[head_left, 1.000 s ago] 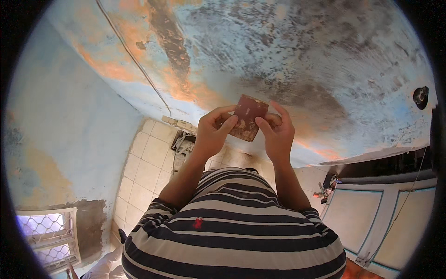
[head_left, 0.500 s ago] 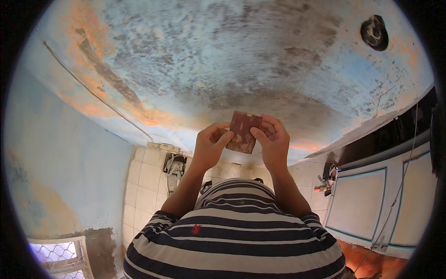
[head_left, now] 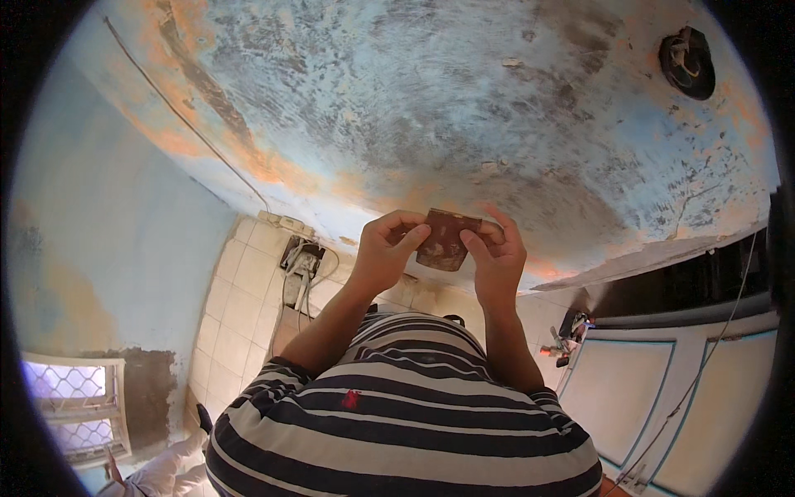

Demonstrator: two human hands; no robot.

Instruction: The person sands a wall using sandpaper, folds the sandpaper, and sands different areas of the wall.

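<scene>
Between my two hands is a small folded square of reddish-brown sandpaper [head_left: 447, 245], its face worn with pale patches. My left hand [head_left: 386, 253] pinches its left edge, thumb on the near face and fingers behind. My right hand [head_left: 498, 255] grips the right edge the same way, with the index finger raised past the upper corner. The sandpaper is held up in front of the scuffed blue wall [head_left: 348, 108]; whether it touches the wall I cannot tell.
A cable [head_left: 186, 123] runs down the wall to a socket strip [head_left: 281, 222]. Dusty tools [head_left: 300, 269] lie on the tiled floor [head_left: 234, 311]. A black wall box [head_left: 687, 65] sits upper right. White cabinet doors [head_left: 621, 398] stand right. Another person's pale-clothed legs [head_left: 161, 474] show lower left.
The sandpaper has tilted, so its top edge tips and its face looks shorter. Both hands still hold it. My view has turned slightly, and another person has come into sight at lower left.
</scene>
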